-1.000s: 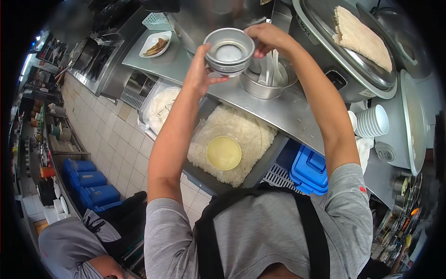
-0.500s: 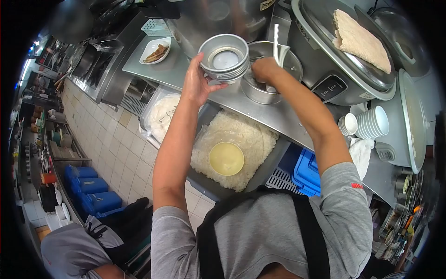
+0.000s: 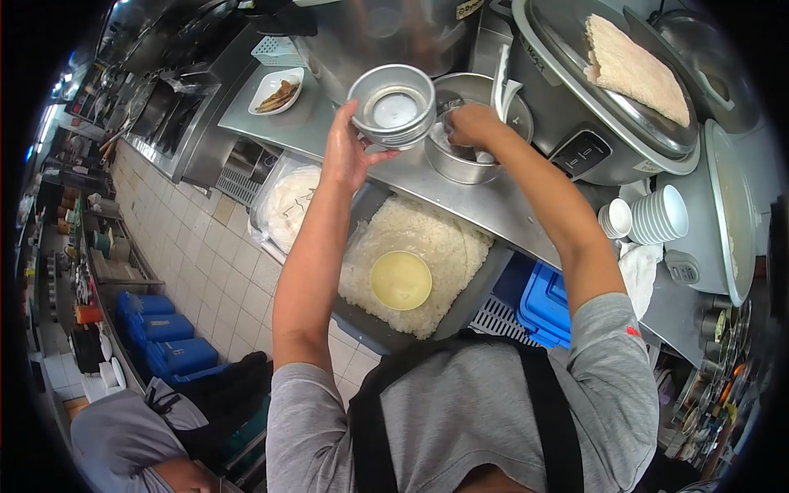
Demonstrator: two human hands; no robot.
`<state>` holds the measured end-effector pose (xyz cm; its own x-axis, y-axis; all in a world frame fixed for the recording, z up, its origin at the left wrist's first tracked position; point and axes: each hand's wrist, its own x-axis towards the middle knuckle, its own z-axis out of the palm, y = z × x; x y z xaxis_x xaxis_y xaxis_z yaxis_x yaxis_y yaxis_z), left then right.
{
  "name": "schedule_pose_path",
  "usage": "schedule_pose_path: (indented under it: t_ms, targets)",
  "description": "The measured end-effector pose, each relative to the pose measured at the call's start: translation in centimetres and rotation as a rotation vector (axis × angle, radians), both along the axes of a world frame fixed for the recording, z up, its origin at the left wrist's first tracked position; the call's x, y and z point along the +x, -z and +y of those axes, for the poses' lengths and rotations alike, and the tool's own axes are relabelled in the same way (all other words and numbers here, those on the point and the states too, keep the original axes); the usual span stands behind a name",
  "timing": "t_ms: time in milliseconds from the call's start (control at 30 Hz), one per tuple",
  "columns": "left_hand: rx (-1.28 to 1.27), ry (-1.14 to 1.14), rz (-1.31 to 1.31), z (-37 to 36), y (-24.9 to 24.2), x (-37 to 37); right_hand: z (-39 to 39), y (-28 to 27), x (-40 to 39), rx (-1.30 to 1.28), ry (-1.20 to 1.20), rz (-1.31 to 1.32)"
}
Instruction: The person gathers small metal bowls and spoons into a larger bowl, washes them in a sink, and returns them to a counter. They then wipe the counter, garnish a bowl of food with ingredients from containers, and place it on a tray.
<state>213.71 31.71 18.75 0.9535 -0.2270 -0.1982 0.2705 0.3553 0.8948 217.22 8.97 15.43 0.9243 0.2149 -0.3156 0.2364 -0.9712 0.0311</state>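
My left hand (image 3: 352, 148) is wrapped around a stack of round metal bowls (image 3: 422, 122), tilted so that the top one faces me. Close beside it on the steel counter stands a metal pot (image 3: 464, 172). Inside the pot's rim is my right hand (image 3: 477, 129), fingers curled down and together; I cannot tell what they grip. A white handle (image 3: 500, 78) leans up out of the pot behind that hand. Below the counter edge, a yellowish bowl (image 3: 401, 281) rests on cooked rice (image 3: 415, 222) in a grey tub (image 3: 367, 324).
A large rice cooker (image 3: 567, 123) with a folded cloth (image 3: 637, 70) on its lid stands right of the pot. Stacked white cups (image 3: 660, 216) sit nearer. At the left are a white dish of food (image 3: 276, 92) and a bagged tub (image 3: 288, 205). Another person (image 3: 131, 444) is at lower left.
The stack of bowls in my left hand has shifted slightly left and down. My right hand stays in the pot, and the white handle leans a little further right.
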Motion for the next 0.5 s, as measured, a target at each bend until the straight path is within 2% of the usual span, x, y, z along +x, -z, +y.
schedule_pose_path:
  t_ms: [67, 100, 167, 200, 267, 333, 400, 467, 500]
  targets:
    - [-0.022, -0.046, 0.009, 2.0, 0.8, 0.0, -0.6, -0.4, 0.0, 0.308, 0.130, -0.145]
    - [-0.040, -0.079, 0.014, 3.0, 1.4, -0.1, -1.1, -1.1, -0.1, 0.308, 0.123, -0.139]
    - [-0.012, -0.086, 0.041, 4.8, 2.9, 0.2, -2.1, -2.7, -0.1, 0.607, 0.302, -0.207]
    - [0.013, -0.086, 0.061, 5.2, 3.7, 0.3, -2.4, -3.4, -0.1, 0.605, 0.299, -0.203]
    - [0.047, -0.122, 0.084, 4.9, 5.7, 0.4, -3.0, -4.4, 0.1, 0.698, 0.490, -0.163]
    - [0.195, -0.098, 0.134, 4.0, 6.6, 0.5, -3.4, -5.1, 0.3, 0.732, 0.451, -0.204]
    - [0.256, -0.099, 0.157, 3.5, 7.7, 0.6, -3.4, -5.8, 0.7, 0.927, 0.419, -0.368]
    - [0.403, -0.101, 0.156, 3.5, 9.4, 1.8, -2.5, -6.9, 0.8, 0.970, 0.411, -0.377]
    - [0.445, -0.114, 0.182, 3.3, 9.5, 2.2, -1.8, -7.1, 0.9, 1.094, 0.383, -0.301]
